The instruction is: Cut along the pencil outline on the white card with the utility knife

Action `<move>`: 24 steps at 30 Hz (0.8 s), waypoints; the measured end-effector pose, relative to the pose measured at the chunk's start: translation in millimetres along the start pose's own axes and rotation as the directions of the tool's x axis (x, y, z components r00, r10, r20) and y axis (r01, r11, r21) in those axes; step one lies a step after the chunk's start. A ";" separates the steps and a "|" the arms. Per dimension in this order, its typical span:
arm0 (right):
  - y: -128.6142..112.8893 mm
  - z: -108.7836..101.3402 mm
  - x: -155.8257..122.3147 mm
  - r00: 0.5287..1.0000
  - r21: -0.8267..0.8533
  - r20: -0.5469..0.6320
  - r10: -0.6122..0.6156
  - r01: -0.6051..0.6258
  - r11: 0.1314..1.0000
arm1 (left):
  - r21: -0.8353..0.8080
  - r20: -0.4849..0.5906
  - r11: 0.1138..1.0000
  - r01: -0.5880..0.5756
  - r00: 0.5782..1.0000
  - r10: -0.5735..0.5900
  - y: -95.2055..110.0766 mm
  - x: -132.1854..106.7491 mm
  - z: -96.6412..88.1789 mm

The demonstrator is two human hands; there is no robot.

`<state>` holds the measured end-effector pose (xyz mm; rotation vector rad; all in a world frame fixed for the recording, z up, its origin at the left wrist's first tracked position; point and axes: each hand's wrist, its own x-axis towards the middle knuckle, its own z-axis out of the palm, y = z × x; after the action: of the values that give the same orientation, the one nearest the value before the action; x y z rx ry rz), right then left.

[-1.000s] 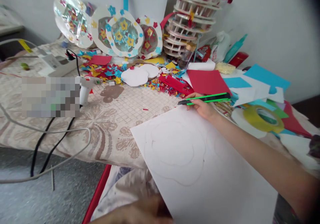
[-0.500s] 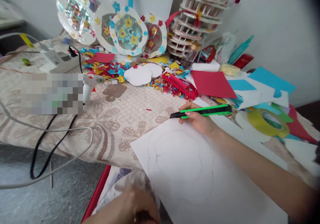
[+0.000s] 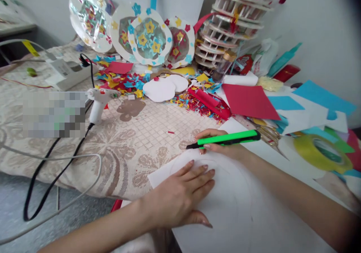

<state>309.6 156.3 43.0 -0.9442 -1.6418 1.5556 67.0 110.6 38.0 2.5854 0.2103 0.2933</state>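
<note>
A large white sheet [image 3: 254, 208] with faint pencil curves lies at the table's near edge, partly overhanging it. My left hand [image 3: 180, 194] rests flat on the sheet's left part, fingers stretched out and together. My right hand [image 3: 222, 146] grips a green and black utility knife [image 3: 225, 139] just above the sheet's far edge, its dark tip pointing left.
A white glue gun [image 3: 98, 100] with a black cord stands at left by a power strip [image 3: 66, 72]. Decorated paper plates [image 3: 149, 38], stacked white trays [image 3: 234, 23], paper scraps, red paper [image 3: 251, 100], scissors [image 3: 267, 132] and yellow tape roll [image 3: 324, 153] crowd the back and right.
My left hand came up from below the table edge and now lies flat on the sheet. My right hand with the knife moved slightly left and nearer.
</note>
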 end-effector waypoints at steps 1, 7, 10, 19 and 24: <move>-0.1 -2.1 0.9 1.000 0.014 0.024 0.009 -0.010 1.000 | -0.011 0.021 1.000 0.004 1.000 -0.003 -1.3 0.3 0.4; -0.6 -13.9 8.0 0.986 0.029 0.147 0.082 -0.087 0.996 | -0.033 0.086 0.999 0.028 0.996 -0.025 -1.6 -1.0 0.5; -1.5 -16.8 10.8 0.978 0.028 0.186 0.096 -0.103 0.994 | -0.036 0.087 0.999 0.034 0.996 -0.031 -1.1 -1.4 0.9; -4.6 -17.1 13.0 0.973 0.009 0.220 0.071 -0.074 0.997 | -0.065 0.044 0.997 0.035 0.998 -0.032 -1.3 -2.0 1.4; -5.3 -14.1 13.4 0.975 0.000 0.217 0.044 -0.045 0.999 | -0.083 0.040 0.996 0.032 0.999 -0.029 -1.1 -2.1 0.7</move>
<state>314.6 174.8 48.9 -0.8375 -1.7756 1.7429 65.1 110.7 36.4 2.5004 0.2183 0.2360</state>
